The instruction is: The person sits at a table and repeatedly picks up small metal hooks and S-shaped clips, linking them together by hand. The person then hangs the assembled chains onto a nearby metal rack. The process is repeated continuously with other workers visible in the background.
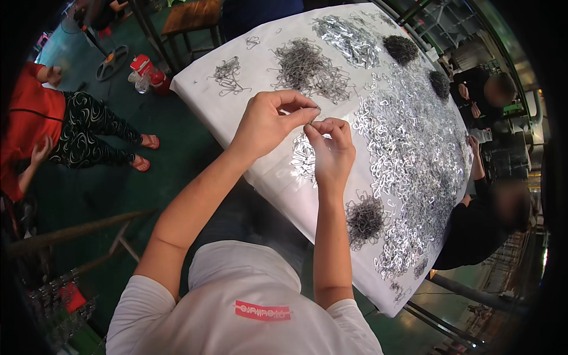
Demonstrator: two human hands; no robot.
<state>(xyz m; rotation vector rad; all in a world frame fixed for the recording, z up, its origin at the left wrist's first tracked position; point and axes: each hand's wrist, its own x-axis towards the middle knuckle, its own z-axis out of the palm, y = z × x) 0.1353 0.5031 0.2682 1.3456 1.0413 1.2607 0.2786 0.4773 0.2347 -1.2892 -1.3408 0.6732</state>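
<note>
Above the near side of a white-covered table [272, 195], my left hand [264, 123] and my right hand [332, 155] meet, thumbs and fingertips pinched close together. Something small and dark shows at the fingertips of both, too small to name. Partly behind my right hand lies a small heap of shiny flat metal pieces [303, 158]. Just beyond my left hand is a tangled pile of dark bent wire pieces [300, 64]. To the right spreads a broad layer of shiny bent metal clips [402, 145].
Dark wire clumps [364, 220] stand on the table near my right forearm and at the far right. Two people in black [479, 231] sit along the right edge. A person in red [35, 118] stands at left, near a red jug [158, 80] and a wooden stool [190, 19].
</note>
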